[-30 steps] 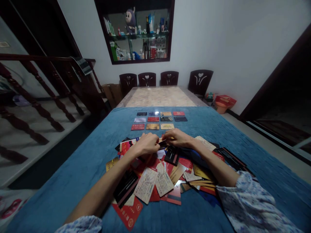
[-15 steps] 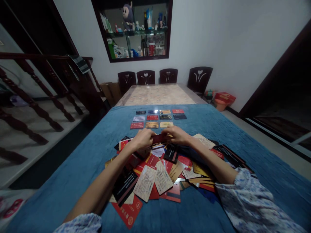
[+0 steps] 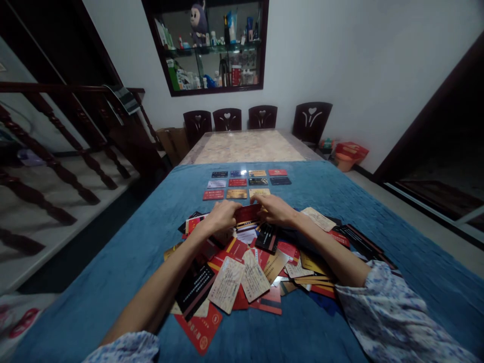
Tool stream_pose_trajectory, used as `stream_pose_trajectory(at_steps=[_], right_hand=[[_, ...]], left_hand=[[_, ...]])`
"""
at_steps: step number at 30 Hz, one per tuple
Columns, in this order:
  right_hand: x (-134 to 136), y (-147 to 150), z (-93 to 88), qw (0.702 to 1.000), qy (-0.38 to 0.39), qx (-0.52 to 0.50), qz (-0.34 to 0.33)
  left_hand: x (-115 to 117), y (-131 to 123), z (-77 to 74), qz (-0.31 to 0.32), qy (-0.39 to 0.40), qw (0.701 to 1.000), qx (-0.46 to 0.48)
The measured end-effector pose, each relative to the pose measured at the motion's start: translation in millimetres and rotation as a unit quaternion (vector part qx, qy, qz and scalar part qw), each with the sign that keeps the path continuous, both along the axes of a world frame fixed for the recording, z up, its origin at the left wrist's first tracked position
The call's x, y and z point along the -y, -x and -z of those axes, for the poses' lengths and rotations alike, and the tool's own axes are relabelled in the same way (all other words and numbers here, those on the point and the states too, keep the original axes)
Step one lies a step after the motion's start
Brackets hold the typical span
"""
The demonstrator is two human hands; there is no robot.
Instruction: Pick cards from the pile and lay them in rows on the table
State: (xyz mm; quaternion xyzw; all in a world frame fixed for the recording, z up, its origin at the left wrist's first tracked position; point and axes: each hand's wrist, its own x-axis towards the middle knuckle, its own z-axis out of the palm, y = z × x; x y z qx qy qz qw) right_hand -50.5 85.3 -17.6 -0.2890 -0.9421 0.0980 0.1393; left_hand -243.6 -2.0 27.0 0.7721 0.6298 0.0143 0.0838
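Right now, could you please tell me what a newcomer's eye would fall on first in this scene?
First comes the loose pile of cards on the near middle of the blue tablecloth, many of them red. At its far edge, the left hand and right hand hold a red card between them. Beyond the hands, a neat grid of cards lies in three rows.

Four dark wooden chairs (image 3: 262, 117) lined along the far end of a marble tabletop (image 3: 245, 146), blue cloth (image 3: 113, 282) nearer. Above, a wall cabinet (image 3: 212, 48) with bottles and a purple plush toy (image 3: 198, 20). Left, a dark stair railing (image 3: 75, 89); far right, a red basin (image 3: 350, 151) on the floor.
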Motion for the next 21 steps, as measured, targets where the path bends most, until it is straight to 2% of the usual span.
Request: stream_pose_trajectory(at_steps=[9,21], right_hand=[[2,1,-1.3,0.998,-0.026,0.038,0.032],[0,5,10.2,0.997,-0.06,-0.009,0.038]], left_hand=[[-4,0,13.4,-0.03,-0.037,0.999,0.02],[-10,8,19.5,-0.059,-0.074,0.995,0.015]])
